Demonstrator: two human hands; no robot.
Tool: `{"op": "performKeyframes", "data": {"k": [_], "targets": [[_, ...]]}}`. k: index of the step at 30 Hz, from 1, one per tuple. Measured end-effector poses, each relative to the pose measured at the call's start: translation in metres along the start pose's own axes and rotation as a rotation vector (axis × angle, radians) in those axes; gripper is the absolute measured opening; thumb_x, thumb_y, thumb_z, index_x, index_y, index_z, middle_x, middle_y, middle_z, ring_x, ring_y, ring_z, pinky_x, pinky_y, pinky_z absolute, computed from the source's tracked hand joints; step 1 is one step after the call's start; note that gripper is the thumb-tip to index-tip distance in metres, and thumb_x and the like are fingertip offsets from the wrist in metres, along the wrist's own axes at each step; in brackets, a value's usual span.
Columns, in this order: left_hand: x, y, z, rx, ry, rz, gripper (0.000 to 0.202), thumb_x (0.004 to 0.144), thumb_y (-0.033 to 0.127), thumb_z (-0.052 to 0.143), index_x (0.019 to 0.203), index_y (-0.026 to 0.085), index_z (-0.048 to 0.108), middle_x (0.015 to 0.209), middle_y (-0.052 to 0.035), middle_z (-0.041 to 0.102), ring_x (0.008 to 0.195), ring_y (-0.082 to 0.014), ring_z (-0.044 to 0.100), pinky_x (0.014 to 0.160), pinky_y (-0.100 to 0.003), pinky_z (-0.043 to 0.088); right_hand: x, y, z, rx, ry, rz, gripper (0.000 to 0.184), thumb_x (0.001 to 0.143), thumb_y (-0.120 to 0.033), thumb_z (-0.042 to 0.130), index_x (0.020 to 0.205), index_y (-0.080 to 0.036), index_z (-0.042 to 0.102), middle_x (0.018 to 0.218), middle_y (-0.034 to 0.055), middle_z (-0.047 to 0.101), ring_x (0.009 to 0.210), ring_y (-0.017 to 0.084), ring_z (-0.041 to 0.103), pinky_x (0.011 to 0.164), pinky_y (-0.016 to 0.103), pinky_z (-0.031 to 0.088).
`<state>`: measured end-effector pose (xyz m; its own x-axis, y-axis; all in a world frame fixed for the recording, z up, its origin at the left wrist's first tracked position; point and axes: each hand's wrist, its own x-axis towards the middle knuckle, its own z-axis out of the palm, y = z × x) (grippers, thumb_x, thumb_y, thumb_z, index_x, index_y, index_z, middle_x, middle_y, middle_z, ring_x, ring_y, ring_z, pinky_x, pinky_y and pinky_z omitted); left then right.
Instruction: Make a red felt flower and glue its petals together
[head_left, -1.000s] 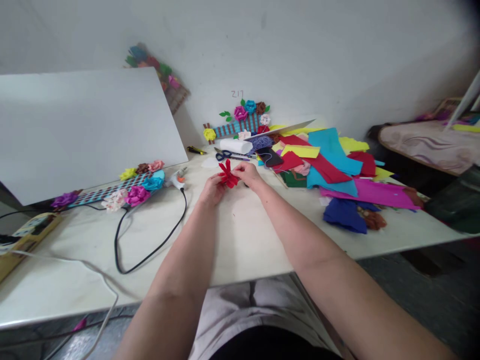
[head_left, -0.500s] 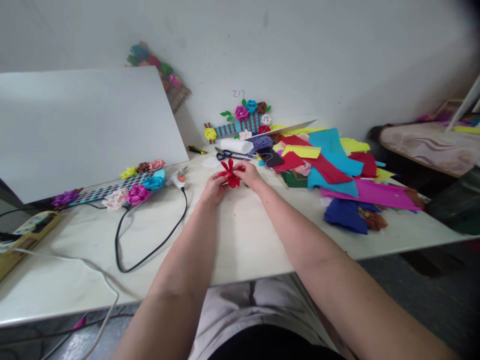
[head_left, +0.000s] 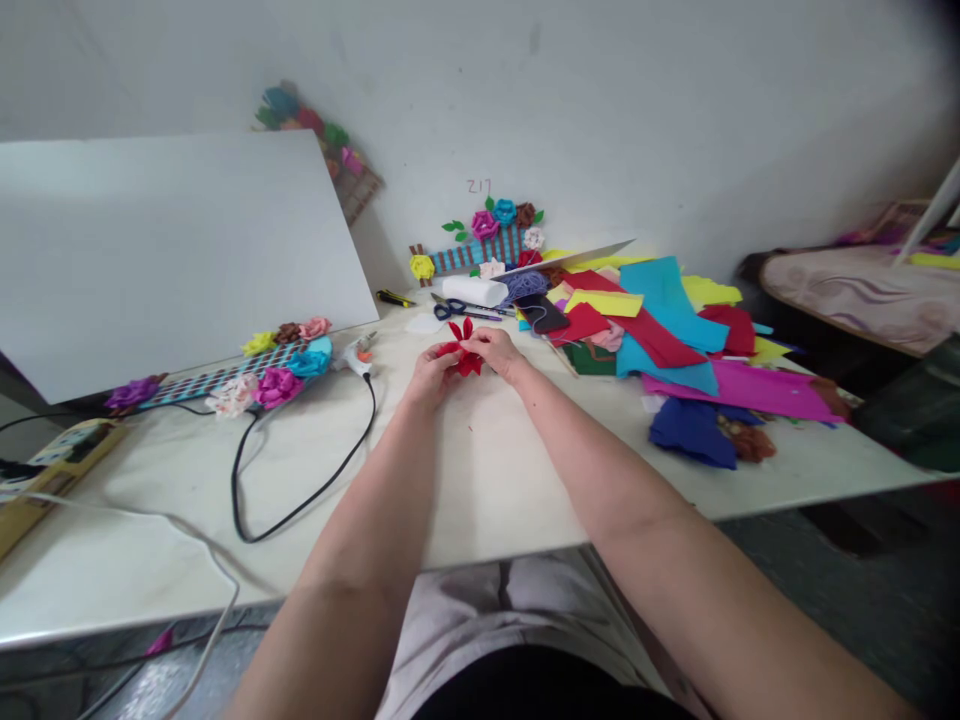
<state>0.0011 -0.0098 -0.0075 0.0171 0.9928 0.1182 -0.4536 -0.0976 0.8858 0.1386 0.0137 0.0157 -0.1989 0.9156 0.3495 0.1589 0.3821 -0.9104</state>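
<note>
A red paper flower (head_left: 470, 364) with pointed petals is held between my two hands above the white table. My left hand (head_left: 435, 373) is closed on its left side, the fingers wrapped at the base of the petals. From the right, my right hand (head_left: 495, 351) pinches a petal near the middle, thumb and fingertips together. Two petals stick up between the hands and others hang below. Just behind the hands lie dark-handled scissors (head_left: 450, 310) and a white roll (head_left: 475, 291).
Left of my hands are a glue gun (head_left: 358, 355) with a looping black cord and a flower-trimmed woven panel (head_left: 225, 380). A power strip (head_left: 64, 465) sits at the far left. Colourful crepe paper (head_left: 660, 310) is heaped on the right. A white board (head_left: 180, 260) leans behind.
My right fingers have shifted slightly left over the flower's middle, and its upper petals have turned a little to the right. Both hands keep hold of it.
</note>
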Motion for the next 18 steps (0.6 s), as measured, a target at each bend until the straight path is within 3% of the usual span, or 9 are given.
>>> {"op": "performKeyframes", "data": {"k": [4,18], "targets": [[-0.0011,0.0020,0.0016,0.013,0.029,-0.052,0.028,0.055,0.015,0.076,0.081,0.013,0.065,0.068,-0.0047,0.067,0.062,-0.0168,0.063,0.060,-0.029,0.050,0.0033,0.0027,0.0013,-0.036,0.011,0.035,0.010,0.061,-0.024,0.056,0.054,-0.019,0.052,0.055,-0.0049,0.049,0.060,0.012,0.044,0.061,0.026,0.034],[-0.0065,0.0067,0.0059,0.018,0.007,0.010,0.035,0.057,0.032,0.087,0.073,0.013,0.063,0.064,-0.0018,0.063,0.055,-0.0129,0.060,0.058,-0.027,0.048,0.0049,0.0104,0.0022,-0.077,-0.021,-0.105,0.014,0.061,-0.024,0.059,0.050,-0.020,0.051,0.070,-0.0019,0.054,0.071,0.014,0.051,0.071,0.028,0.041]]}}
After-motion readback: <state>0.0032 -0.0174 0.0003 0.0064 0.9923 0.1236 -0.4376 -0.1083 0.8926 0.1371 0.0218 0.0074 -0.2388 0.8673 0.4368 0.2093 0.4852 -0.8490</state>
